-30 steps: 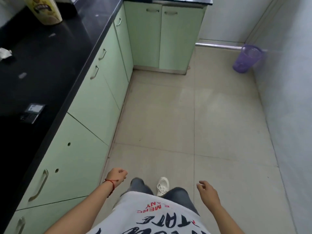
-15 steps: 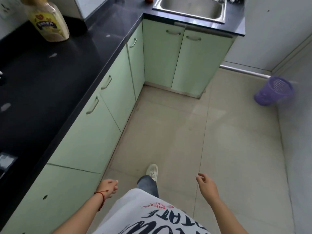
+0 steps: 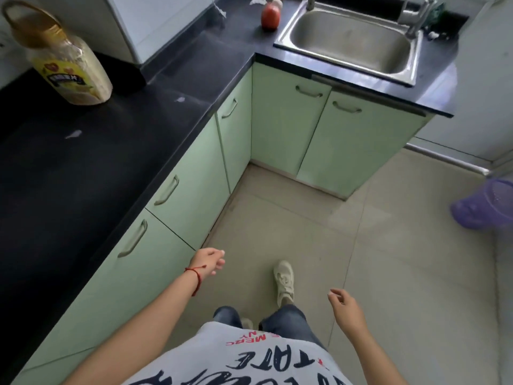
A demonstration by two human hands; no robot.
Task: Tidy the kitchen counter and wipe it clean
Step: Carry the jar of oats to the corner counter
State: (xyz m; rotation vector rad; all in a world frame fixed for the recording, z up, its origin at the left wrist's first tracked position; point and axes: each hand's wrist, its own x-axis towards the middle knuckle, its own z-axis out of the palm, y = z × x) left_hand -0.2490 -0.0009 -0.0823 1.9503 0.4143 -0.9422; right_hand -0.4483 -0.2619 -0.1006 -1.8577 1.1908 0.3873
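My right hand [image 3: 347, 308] and left hand [image 3: 208, 261] hang over the floor [image 3: 388, 259], fingers loosely curled, holding nothing. To my left runs the black bench [image 3: 83, 168] above green cabinets [image 3: 191, 187], with small white scraps [image 3: 73, 133] on it. Farther along it stands a big plastic jug [image 3: 69, 70]; beyond the corner, a red apple [image 3: 270, 18] sits just beside the sink [image 3: 349, 41].

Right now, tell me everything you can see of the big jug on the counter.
The oil jug is clear plastic with a yellow label, a gold cap and a gold loop handle. Its contents look pale. It stands upright on the black counter near the wall, beside a white appliance. Neither hand touches it.
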